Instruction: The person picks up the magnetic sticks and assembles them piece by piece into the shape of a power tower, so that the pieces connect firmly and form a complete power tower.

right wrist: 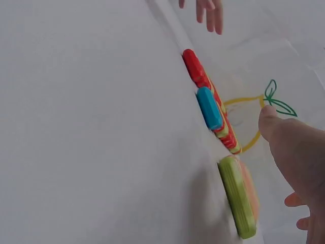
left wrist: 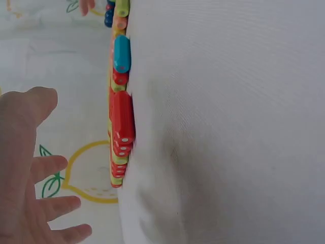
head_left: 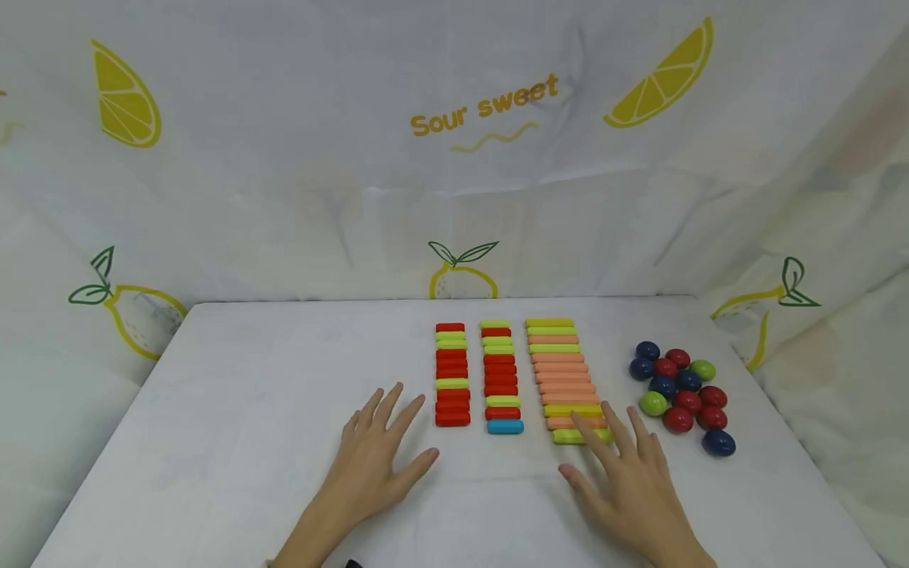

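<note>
Three columns of short rounded sticks lie on the white table. The left column point(head_left: 451, 364) is red and yellow-green. The middle column point(head_left: 500, 370) has the same colours, with a blue stick point(head_left: 505, 427) at its near end. Longer orange, yellow and yellow-green sticks form the right column point(head_left: 561, 378). My left hand point(head_left: 369, 469), fingers spread and holding nothing, hovers left of the left column. With nothing in its grasp, my right hand point(head_left: 628, 489) is spread over the near end of the right column, its fingertips overlapping a yellow stick point(head_left: 557, 411) in the head view.
To the right of the sticks sits a loose cluster of shiny egg-shaped pieces in dark blue point(head_left: 719, 442), red point(head_left: 678, 420) and green point(head_left: 653, 404). A white cloth point(head_left: 319, 197) printed with lemons hangs behind the table point(head_left: 234, 410) and down its sides.
</note>
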